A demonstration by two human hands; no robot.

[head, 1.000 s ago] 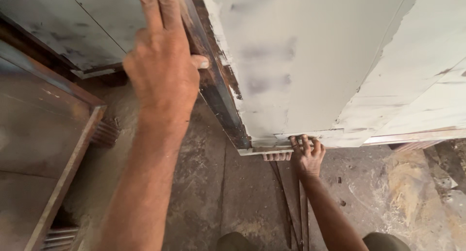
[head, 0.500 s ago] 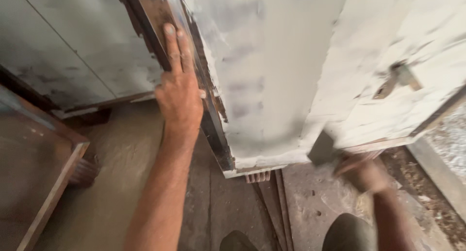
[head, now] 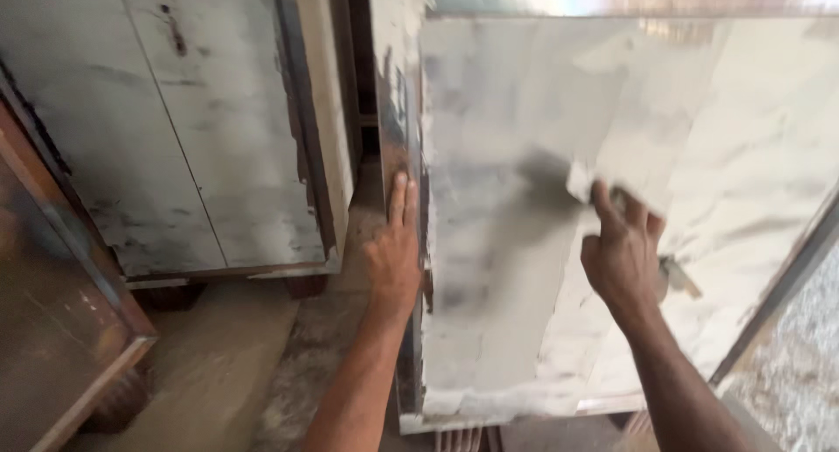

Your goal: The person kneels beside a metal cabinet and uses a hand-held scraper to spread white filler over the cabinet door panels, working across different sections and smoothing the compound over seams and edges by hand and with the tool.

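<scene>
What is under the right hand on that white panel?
The right hand presses a pale scrap, perhaps sandpaper, against the white panel; only its corner shows past the fingers. The rest is covered. The left hand lies on the panel's edge.

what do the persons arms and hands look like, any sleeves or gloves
Both hands are bare: no gloves, rings or watch show on the left hand or the right hand. Both forearms are bare too, with no sleeve reaching into the frame. The knuckles and fingers look dusted with pale powder or dried filler. The picture is somewhat blurred.
</scene>
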